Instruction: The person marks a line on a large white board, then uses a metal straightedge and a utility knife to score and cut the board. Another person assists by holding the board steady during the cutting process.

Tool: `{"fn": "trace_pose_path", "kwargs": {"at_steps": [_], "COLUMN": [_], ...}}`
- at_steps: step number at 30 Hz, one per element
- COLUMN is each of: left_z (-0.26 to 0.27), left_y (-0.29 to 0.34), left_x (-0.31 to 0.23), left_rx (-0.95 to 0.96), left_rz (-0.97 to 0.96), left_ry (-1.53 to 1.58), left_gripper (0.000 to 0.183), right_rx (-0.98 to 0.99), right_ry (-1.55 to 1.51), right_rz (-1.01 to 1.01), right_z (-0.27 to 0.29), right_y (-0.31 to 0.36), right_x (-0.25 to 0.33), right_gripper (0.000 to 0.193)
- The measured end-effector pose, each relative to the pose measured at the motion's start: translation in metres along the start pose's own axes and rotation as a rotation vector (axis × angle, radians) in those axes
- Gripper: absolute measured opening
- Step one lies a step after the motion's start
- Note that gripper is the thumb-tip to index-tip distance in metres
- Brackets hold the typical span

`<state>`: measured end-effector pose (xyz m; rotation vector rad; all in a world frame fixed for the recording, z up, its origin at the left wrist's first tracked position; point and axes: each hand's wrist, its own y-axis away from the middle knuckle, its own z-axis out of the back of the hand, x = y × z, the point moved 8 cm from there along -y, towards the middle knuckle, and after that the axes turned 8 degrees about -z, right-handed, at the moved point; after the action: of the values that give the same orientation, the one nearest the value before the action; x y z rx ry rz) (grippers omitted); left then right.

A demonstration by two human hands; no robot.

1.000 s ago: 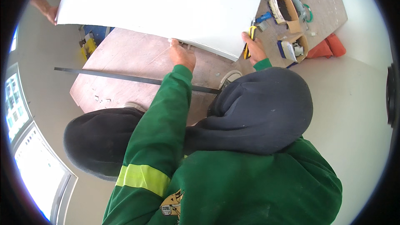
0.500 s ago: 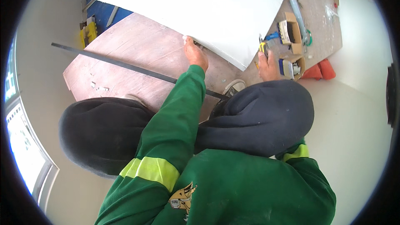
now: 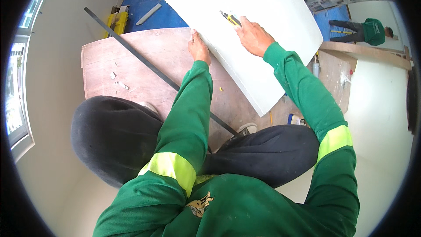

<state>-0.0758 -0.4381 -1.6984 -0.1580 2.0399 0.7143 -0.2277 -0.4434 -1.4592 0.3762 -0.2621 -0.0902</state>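
A large white board (image 3: 258,57) slants across the upper middle, above the wooden surface. My left hand (image 3: 199,48) grips its near left edge, the thumb on the outer side and the other fingers partly hidden by the board. Over the board's face, my right hand (image 3: 254,37) is closed round a yellow and black utility knife (image 3: 232,19), its tip pointing up and left. A long dark metal bar (image 3: 140,58) lies slanted on the wooden surface (image 3: 144,52), passing under my left forearm.
White scraps (image 3: 122,85) lie on the left. A yellow case (image 3: 116,21) and a light strip (image 3: 148,14) rest near the blue floor covering (image 3: 173,17). A small box (image 3: 296,119) and a pencil (image 3: 271,118) sit by my right knee. Far right stands another person (image 3: 372,31).
My right hand has moved with the knife from beside the board's near corner up over its face. The view has shifted; another person's hand at the far left corner is out of sight.
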Motion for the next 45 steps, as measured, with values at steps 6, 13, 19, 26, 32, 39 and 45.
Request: {"fn": "trace_pose_path", "kwargs": {"at_steps": [6,13,19,26,32,39,45], "left_z": [-0.010,-0.012,-0.021,-0.016,-0.008,-0.031,-0.005], "left_y": [-0.004,-0.011,-0.092,-0.237,-0.325,-0.330,-0.309], "left_x": [-0.016,-0.017,-0.051,-0.159,-0.223,-0.210,-0.232], "left_rx": [-0.163,-0.105,-0.067,0.191,0.158,0.238,0.454], "left_rz": [0.052,0.101,0.084,0.291,0.265,0.109,0.104], "left_ry": [-0.002,0.193,0.284,-0.371,-0.436,0.145,0.035], "left_gripper": [0.052,0.051,0.051,0.051,0.058,0.047,0.038], "right_rx": [-0.095,0.035,-0.123,-0.001,-0.283,-0.207,-0.282], "right_ry": [-0.097,-0.189,-0.145,-0.464,-0.449,-0.129,0.018], "right_rz": [-0.018,-0.169,-0.016,0.007,0.013,0.176,0.257], "right_z": [0.001,-0.011,0.002,0.000,0.009,0.021,0.025], "right_y": [-0.020,-0.025,-0.038,-0.082,-0.113,-0.186,-0.214], "right_x": [0.012,-0.010,0.036,0.109,0.186,0.271,0.327], "right_gripper": [0.035,0.037,0.043,0.043,0.041,0.039,0.039]}}
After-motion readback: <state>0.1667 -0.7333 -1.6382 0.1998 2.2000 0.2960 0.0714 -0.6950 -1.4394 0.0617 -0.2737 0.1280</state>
